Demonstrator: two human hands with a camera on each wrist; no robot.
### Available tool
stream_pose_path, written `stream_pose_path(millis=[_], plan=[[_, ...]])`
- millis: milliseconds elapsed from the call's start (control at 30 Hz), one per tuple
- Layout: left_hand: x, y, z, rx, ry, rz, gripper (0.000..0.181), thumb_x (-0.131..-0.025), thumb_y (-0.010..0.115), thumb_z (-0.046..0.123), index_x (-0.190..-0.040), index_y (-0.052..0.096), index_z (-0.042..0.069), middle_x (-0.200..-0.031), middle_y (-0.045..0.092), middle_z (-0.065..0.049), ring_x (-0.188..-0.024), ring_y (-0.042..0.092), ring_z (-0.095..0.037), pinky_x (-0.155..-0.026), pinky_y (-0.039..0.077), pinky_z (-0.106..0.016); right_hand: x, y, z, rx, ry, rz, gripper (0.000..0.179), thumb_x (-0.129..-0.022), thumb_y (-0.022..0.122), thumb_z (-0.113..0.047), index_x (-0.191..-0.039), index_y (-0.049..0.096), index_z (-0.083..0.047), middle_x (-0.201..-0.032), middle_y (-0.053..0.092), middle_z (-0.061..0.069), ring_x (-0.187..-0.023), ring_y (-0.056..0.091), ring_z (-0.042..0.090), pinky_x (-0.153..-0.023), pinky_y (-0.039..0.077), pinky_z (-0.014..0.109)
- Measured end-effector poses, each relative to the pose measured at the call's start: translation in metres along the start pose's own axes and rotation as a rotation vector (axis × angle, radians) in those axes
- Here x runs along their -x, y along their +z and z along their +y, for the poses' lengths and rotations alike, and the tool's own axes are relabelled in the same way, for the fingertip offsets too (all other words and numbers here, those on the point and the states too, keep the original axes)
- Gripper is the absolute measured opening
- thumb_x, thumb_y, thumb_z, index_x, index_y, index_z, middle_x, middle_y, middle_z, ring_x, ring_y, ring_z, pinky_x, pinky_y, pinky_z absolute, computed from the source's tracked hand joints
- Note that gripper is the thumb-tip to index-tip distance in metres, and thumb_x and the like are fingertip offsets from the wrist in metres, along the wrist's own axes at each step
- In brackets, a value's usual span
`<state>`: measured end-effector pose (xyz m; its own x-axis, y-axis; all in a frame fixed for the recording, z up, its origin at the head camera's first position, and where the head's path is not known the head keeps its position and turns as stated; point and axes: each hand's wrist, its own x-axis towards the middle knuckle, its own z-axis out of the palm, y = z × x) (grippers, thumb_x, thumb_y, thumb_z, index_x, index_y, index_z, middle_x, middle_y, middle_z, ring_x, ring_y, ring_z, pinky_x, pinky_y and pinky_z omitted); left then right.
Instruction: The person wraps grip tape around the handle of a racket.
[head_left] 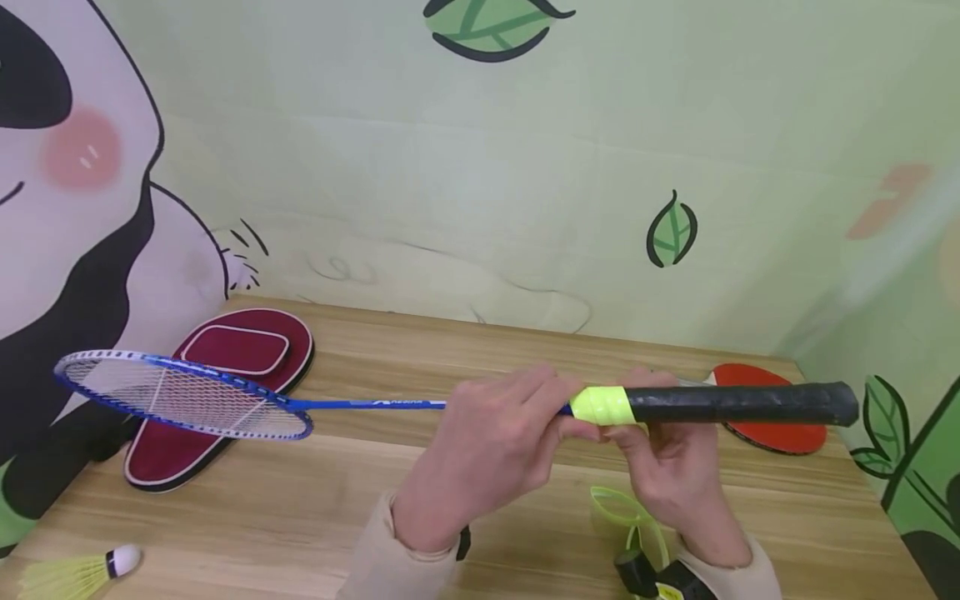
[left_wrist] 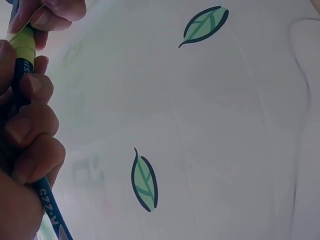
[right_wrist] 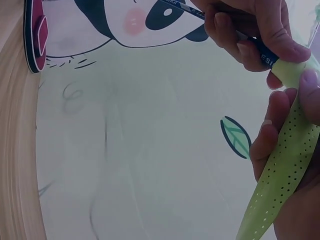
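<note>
A blue badminton racket [head_left: 375,404] is held level above the table, its strung head to the left and its black handle [head_left: 742,403] to the right. Yellow-green grip tape [head_left: 602,406] is wound round the handle's shaft end. My left hand [head_left: 495,442] curls round the shaft beside the tape. Under the handle, my right hand [head_left: 678,475] pinches the tape against it with thumb and fingers. In the right wrist view the loose perforated tape strip [right_wrist: 285,165] runs down along the right hand. Part of that strip loops below the hand in the head view.
A dark red paddle case [head_left: 168,454] lies at the left, behind the racket head. A red table tennis paddle [head_left: 787,433] lies at the right back. A yellow shuttlecock [head_left: 82,575] is at the front left. A wall with panda and leaf prints backs the wooden table [head_left: 300,517].
</note>
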<state>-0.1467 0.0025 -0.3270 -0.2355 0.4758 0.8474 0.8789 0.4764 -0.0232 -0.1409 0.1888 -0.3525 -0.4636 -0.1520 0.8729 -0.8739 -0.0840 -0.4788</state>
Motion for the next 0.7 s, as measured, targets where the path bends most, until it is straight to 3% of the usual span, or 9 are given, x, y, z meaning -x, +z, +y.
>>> stream_pose_path(millis=[167,400,700], plan=[[0.0002,0.0013,0.0009,0.012,-0.003,-0.004,0.042,-0.105,0.035,0.038,-0.085,0.059,0.01,-0.065,0.043,0.007,-0.048,0.032,-0.002,-0.04,0.021,-0.009,-0.001,0.0011,0.0,0.005,-0.006,0.014,0.03,-0.089,0.07,-0.016,-0.09,0.057,0.012,-0.074,0.057,0.006,-0.066,0.049,0.013,-0.053,0.041,0.022],[0.0003,0.0006,0.0008,0.023,0.0,0.001,0.043,-0.106,0.034,0.038,-0.085,0.06,0.012,-0.066,0.046,0.007,-0.051,0.035,-0.003,-0.041,0.022,-0.009,-0.0055,0.0032,-0.0021,-0.004,-0.042,0.019,0.023,-0.089,0.071,-0.01,-0.085,0.057,0.008,-0.07,0.056,0.005,-0.062,0.047,0.011,-0.049,0.037,0.021],[0.001,0.0021,0.0005,0.057,-0.006,0.04,0.047,-0.107,0.029,0.038,-0.077,0.056,0.012,-0.058,0.042,0.009,-0.045,0.029,-0.001,-0.039,0.015,-0.009,-0.0051,0.0005,-0.0013,-0.013,-0.086,0.054,0.026,-0.081,0.079,-0.01,-0.087,0.065,0.011,-0.079,0.069,0.01,-0.064,0.053,0.014,-0.055,0.045,0.021]])
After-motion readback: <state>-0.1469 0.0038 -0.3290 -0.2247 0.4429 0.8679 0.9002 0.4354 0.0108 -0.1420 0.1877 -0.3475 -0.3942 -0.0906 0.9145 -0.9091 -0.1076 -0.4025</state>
